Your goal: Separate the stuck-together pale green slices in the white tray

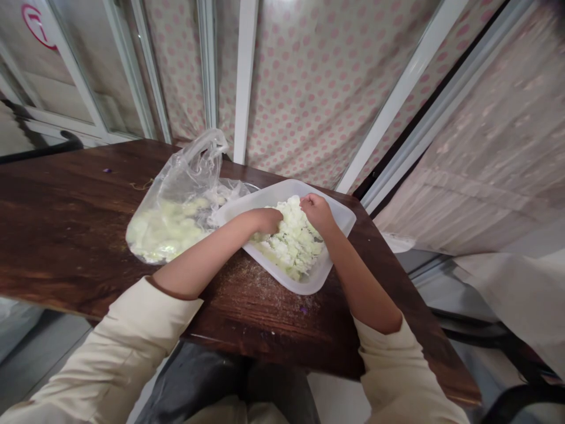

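A white plastic tray stands at a slant on the table, with a heap of pale green-white, petal-like pieces in it. My left hand reaches over the tray's left side, its fingers curled down at the heap; their tips are hidden. At the far right of the heap my right hand has its fingers drawn together in a pinch. What sits between those fingers is too small to make out. To the left of the tray a clear plastic bag holds more pale yellow-green pieces and leans near its rim.
The dark wooden table carries pale crumbs and small purple bits near the tray. A dotted curtain hangs behind white window frames at the back. A black chair stands at lower right.
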Available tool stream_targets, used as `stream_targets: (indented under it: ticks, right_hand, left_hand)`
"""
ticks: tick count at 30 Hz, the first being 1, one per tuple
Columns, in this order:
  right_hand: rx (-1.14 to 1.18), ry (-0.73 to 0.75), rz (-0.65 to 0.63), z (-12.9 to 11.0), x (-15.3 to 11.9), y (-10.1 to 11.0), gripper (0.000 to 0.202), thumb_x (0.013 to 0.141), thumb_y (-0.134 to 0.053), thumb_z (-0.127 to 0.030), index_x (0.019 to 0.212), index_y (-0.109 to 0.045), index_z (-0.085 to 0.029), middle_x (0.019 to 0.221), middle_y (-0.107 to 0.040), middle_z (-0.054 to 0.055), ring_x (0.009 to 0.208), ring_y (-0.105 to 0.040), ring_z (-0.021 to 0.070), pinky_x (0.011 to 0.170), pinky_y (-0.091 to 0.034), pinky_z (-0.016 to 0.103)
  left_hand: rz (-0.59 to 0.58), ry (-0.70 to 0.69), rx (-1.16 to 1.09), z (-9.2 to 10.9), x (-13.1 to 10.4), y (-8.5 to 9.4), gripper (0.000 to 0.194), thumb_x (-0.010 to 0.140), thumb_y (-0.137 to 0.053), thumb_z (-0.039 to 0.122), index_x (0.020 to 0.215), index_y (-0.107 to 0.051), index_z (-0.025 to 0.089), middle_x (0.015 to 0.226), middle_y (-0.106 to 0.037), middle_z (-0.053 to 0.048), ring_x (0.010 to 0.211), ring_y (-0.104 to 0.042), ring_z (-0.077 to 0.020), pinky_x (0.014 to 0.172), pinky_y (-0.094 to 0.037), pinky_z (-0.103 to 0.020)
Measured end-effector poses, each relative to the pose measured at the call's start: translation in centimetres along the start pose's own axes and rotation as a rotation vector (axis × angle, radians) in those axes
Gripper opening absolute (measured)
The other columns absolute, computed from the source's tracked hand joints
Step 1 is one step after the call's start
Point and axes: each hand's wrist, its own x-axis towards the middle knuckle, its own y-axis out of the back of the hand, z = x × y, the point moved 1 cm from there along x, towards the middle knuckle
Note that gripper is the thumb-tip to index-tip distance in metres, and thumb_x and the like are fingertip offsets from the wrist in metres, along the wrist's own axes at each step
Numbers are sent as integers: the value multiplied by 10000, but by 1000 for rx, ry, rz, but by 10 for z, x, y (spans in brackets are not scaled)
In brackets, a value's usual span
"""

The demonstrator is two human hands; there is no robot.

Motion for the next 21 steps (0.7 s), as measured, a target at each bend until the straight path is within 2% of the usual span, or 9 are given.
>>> stream_targets:
  ticks: [2,5,8,10,14,21]
  right_hand:
    - [-3,12,-32,0,-1,-1,231,747,-393,-373,641,-496,-195,619,-536,-8,582,-462,126,594,-352,261]
    - [-31,65,-154,-2,-5,-4,269,756,-397,-419,661,-507,-193,619,-532,-9,568,-448,121,577,-343,257]
    - [-48,151,-309,-7,-11,-5,251,727,-465,-430,717,-537,-189,670,-560,-2,624,-468,125,608,-352,252]
    - [-41,209,-360,-11,-13,-4,214,707,-505,-390,748,-550,-184,723,-576,4,664,-479,126,636,-358,250]
    - [-42,249,-334,-13,-12,-1,165,700,-505,-322,672,-547,-165,668,-540,-1,640,-458,117,626,-348,245]
    - [-64,207,-231,-4,-7,-2,186,723,-464,-299,583,-464,-177,557,-447,-32,557,-387,101,571,-304,237]
  left_hand:
    - [43,3,24,-1,2,1,343,666,-537,249,996,-595,181,1011,-627,-104,877,-559,-221,726,-391,-268]
    - [125,-18,23,-3,4,1,380,704,-518,330,1041,-569,163,1010,-622,-116,866,-566,-226,688,-386,-265]
    - [177,-43,0,-2,5,3,306,719,-495,339,943,-596,156,886,-645,-100,776,-578,-205,621,-371,-253]
    - [198,-50,-4,-1,4,4,268,720,-489,339,880,-600,155,823,-645,-89,734,-576,-192,589,-356,-247]
    - [212,-15,-28,-2,5,4,264,701,-527,361,853,-585,153,794,-631,-81,725,-568,-198,578,-346,-255]
    - [286,-26,-103,-4,10,2,259,742,-485,337,871,-580,133,773,-610,-67,713,-542,-181,610,-341,-256]
